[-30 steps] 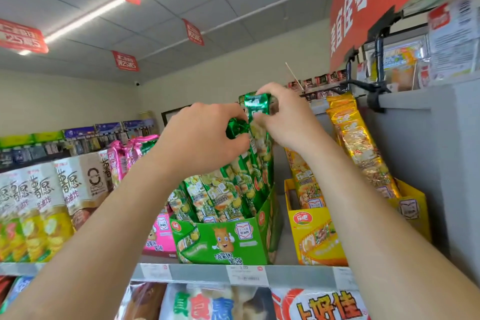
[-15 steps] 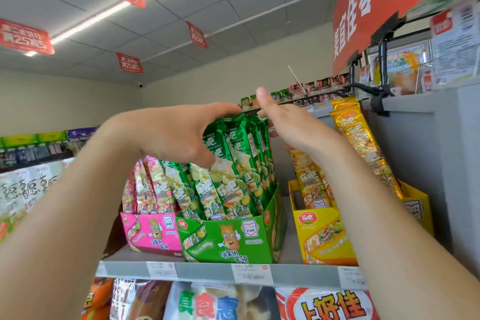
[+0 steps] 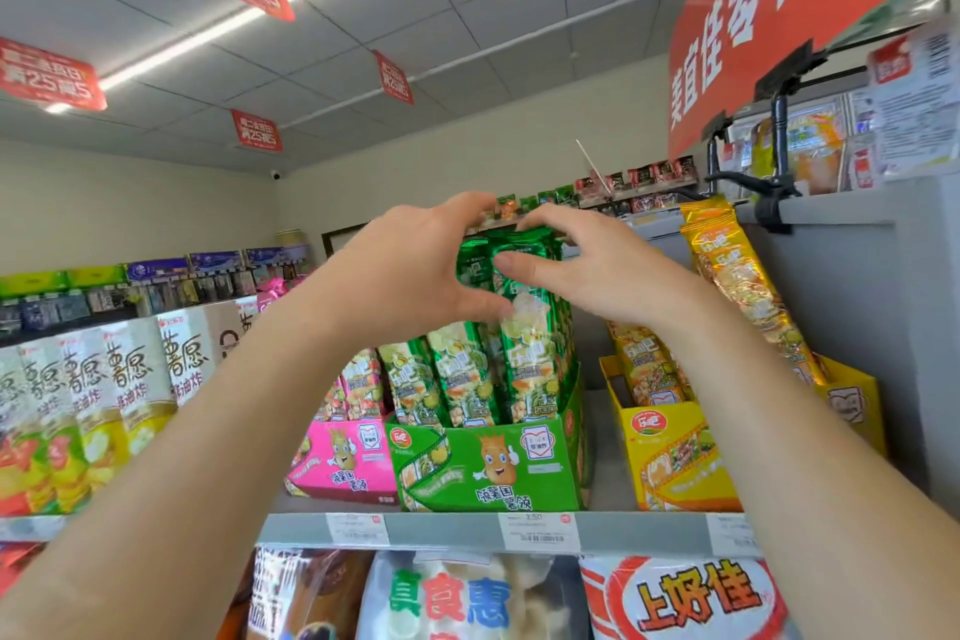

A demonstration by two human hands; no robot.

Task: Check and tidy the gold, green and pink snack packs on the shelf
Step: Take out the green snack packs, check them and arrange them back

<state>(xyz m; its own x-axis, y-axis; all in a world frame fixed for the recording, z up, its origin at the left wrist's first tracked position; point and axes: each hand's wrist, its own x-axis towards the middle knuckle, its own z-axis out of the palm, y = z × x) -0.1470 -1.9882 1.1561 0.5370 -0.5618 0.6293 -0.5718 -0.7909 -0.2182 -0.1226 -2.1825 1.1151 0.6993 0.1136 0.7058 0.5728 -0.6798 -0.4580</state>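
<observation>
Changing just now: the one green pack I held high a second ago is no longer up in the air. It is back down in the row of green packs [image 3: 467, 369].
Where the packs are: they stand upright in the green box [image 3: 493, 468] on the shelf [image 3: 441, 530], between the pink box [image 3: 343, 463] and the yellow box [image 3: 670, 457].
What it means: I think the green row is checked and I am squeezing it neat.
Left hand [image 3: 415, 270]: it curls round the tops of the green packs, fingers over the top and thumb on the front.
Right hand [image 3: 597, 270]: it grips the same tops from the other side, with its thumb pressing the front pack.
Left to do: I think the pink packs [image 3: 363, 379] and the leaning gold packs [image 3: 727, 276] need a look next.
</observation>
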